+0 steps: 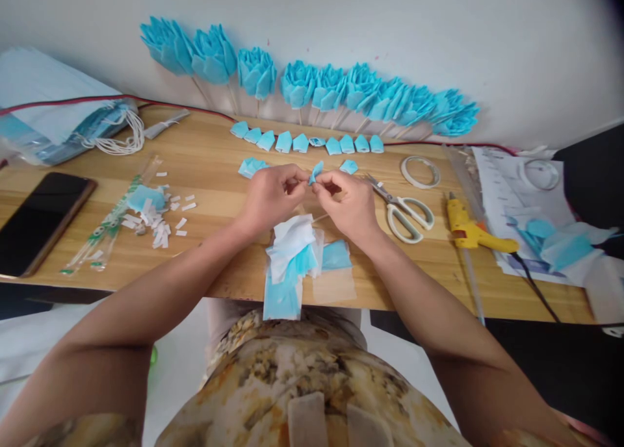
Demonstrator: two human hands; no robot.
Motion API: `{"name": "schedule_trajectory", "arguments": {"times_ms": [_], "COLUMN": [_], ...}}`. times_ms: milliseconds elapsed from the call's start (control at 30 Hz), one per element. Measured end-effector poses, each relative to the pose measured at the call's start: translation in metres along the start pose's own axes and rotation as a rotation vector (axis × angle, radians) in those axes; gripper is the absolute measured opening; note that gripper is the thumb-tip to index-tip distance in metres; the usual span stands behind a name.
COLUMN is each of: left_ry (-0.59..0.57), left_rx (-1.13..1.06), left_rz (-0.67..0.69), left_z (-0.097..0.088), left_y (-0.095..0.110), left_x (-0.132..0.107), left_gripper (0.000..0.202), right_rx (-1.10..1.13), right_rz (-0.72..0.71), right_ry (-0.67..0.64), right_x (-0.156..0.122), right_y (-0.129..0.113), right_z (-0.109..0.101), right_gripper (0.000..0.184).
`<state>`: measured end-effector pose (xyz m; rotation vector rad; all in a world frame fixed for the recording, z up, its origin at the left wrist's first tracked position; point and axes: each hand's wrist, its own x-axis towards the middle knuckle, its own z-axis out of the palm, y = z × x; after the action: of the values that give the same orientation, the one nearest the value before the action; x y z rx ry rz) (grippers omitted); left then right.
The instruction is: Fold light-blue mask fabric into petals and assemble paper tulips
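Between my two hands a small folded blue petal is pinched upright above the middle of the table. My left hand grips its left side between thumb and fingertips. From the right, my right hand pinches the same petal low down. Behind the hands runs a row of folded blue petals, with one more petal just beyond my right hand and a few blue pieces beyond my left. Below my hands lie blue and white fabric pieces, some hanging over the front edge.
Several blue fabric flowers on sticks lean against the wall. On the right are scissors, a tape roll and a yellow glue gun with a cord. A phone, white scraps and plastic packaging lie left.
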<state>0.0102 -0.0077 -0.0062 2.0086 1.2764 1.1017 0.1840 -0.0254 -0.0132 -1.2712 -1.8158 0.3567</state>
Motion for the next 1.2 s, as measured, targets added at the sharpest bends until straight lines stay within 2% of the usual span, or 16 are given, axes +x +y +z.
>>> {"name": "schedule_trajectory", "arguments": {"times_ms": [100,300,500,767,900,1067,1133,1200], "left_ry": [-0.004,-0.02,-0.019,-0.06,-0.086,0.025,-0.018,-0.123], "left_rx": [-0.01,-0.033,-0.087,-0.18,-0.302,-0.5,-0.588,-0.643], "left_rz": [-0.013,-0.054,-0.042,-0.092,-0.16,-0.277,-0.33,-0.351], "left_z": [-0.001,-0.002,-0.002,-0.004,-0.005,-0.003,-0.003,-0.003], "left_y": [0.001,0.004,0.002,0.003,0.003,-0.001,-0.001,0.0], "left_x": [0.0,0.0,0.001,0.004,0.005,0.009,0.01,0.01], "left_gripper": [0.021,0.01,0.013,0.011,0.011,0.007,0.011,0.013], "right_rx": [0.004,0.006,-0.007,0.021,0.176,0.518,0.575,0.58], "right_rz": [0.005,-0.027,-0.013,0.012,0.13,0.327,0.367,0.364], "right_ry": [0.001,0.005,-0.014,-0.02,-0.026,-0.047,-0.079,-0.111], "right_x": [0.0,0.0,0.0,0.001,0.004,0.009,0.009,0.008], "right_y": [0.0,-0.001,-0.002,-0.005,-0.005,0.0,0.002,0.003], "right_z": [0.0,0.0,-0.001,-0.002,-0.004,-0.006,-0.006,-0.005], "right_gripper": [0.009,0.009,0.01,0.009,0.008,0.014,0.014,0.014]}}
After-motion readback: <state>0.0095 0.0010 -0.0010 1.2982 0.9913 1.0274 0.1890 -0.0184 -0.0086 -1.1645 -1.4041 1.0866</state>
